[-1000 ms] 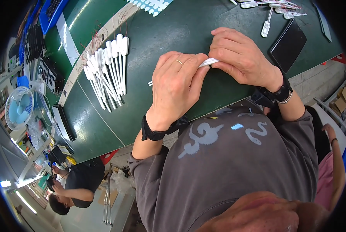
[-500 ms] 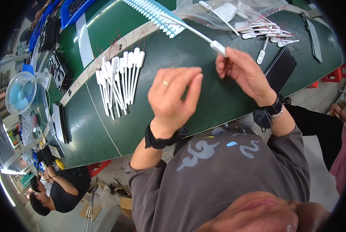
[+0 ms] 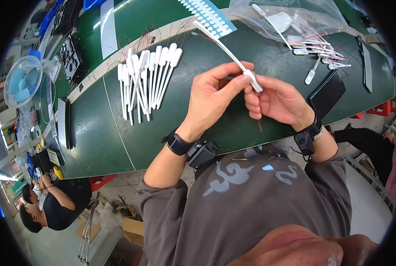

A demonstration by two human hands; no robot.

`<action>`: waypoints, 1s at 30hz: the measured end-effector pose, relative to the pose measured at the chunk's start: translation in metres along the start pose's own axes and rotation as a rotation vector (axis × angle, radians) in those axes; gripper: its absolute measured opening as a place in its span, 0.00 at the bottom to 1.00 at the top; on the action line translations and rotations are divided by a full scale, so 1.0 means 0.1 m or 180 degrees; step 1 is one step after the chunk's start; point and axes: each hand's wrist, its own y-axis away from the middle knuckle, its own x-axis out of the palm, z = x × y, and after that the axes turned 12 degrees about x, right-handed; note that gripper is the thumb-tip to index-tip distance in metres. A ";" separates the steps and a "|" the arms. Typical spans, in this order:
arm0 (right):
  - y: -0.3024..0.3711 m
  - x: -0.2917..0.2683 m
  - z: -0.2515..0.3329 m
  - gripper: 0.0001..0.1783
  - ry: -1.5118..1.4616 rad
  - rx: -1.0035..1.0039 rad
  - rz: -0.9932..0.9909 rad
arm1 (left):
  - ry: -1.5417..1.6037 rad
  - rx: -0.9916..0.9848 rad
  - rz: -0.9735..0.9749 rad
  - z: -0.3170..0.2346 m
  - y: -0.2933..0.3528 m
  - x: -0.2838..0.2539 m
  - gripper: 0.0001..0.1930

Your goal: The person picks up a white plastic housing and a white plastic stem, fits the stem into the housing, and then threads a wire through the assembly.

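My left hand (image 3: 211, 99) and my right hand (image 3: 275, 99) together hold a long white plastic probe (image 3: 227, 51) with thin red wires, raised above the green table (image 3: 100, 133). The fingertips of both hands pinch its wider white end near the middle of the view, and the thin end points up and away. A red wire hangs down from my right hand. To the left, several matching white probes (image 3: 145, 80) lie side by side on the table.
A clear plastic bag (image 3: 295, 22) with more white parts and red wires lies at the far right. A dark flat phone (image 3: 326, 93) lies beside my right wrist. A sheet of white stickers (image 3: 209, 15) lies at the top, a small fan (image 3: 21, 82) far left. Another person (image 3: 52, 204) sits below left.
My hands have lifted off the table and come together at the probe's wide end. The left hand, spread flat before, now pinches the probe along with the right.
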 end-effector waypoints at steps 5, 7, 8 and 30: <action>-0.06 -0.05 0.01 0.18 0.0327 -0.0179 0.0090 | -0.0217 0.0212 -0.0133 0.03 -0.01 0.01 0.19; -0.08 -0.10 -0.01 0.18 0.0328 -0.0218 0.0080 | -0.0235 0.0282 -0.0253 0.04 -0.02 0.02 0.21; -0.09 -0.12 -0.02 0.19 0.0407 -0.0292 0.0096 | -0.0235 0.0274 -0.0259 0.05 -0.02 0.02 0.21; -0.08 -0.09 -0.08 0.14 0.1259 -0.0645 -0.0708 | -0.0494 0.0202 -0.0620 0.08 -0.03 -0.07 0.11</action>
